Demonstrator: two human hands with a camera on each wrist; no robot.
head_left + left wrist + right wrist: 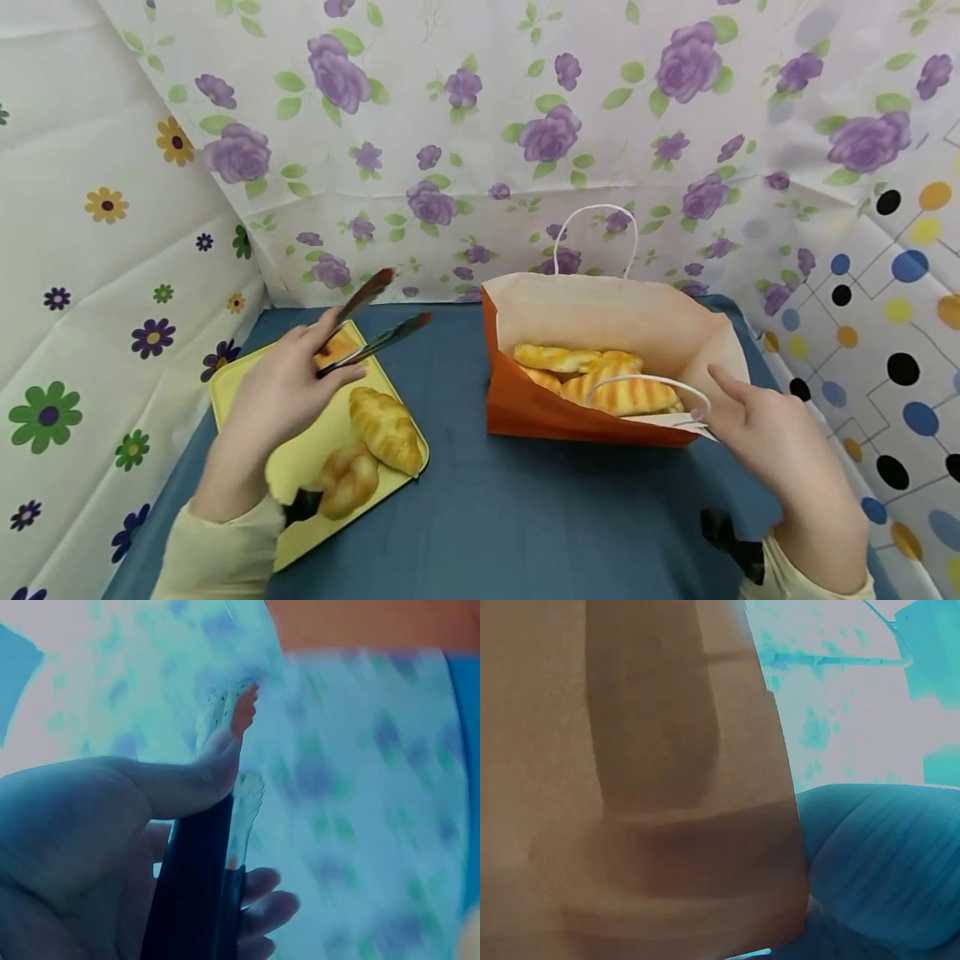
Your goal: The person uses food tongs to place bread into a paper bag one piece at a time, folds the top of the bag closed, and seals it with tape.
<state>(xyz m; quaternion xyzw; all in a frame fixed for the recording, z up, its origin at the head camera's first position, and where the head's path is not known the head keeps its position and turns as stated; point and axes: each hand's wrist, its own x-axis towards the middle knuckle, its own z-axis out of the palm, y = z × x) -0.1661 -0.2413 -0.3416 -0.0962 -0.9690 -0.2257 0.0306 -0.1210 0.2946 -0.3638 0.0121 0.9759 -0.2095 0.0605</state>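
My left hand [281, 392] holds a pair of tongs [378, 340], its arms apart with nothing between the tips. In the left wrist view the thumb lies along the black handle of the tongs [187, 892]. Below that hand is a yellow tray [311, 450] with a croissant-shaped bread [385, 429], a knotted roll [349, 482] and another bread partly hidden by the hand. My right hand [787, 442] grips the right edge of an orange paper bag [570, 431]; finger shadows show through its paper in the right wrist view. Several breads [622, 387] lie inside the open-topped bag.
The bag's rear white handle [596, 207] stands up, and its front handle [656, 379] leans over the opening. A blue cloth [465, 517] covers the table. Flower-patterned sheets [450, 150] hang behind and at the left, with a dotted sheet [900, 358] at the right.
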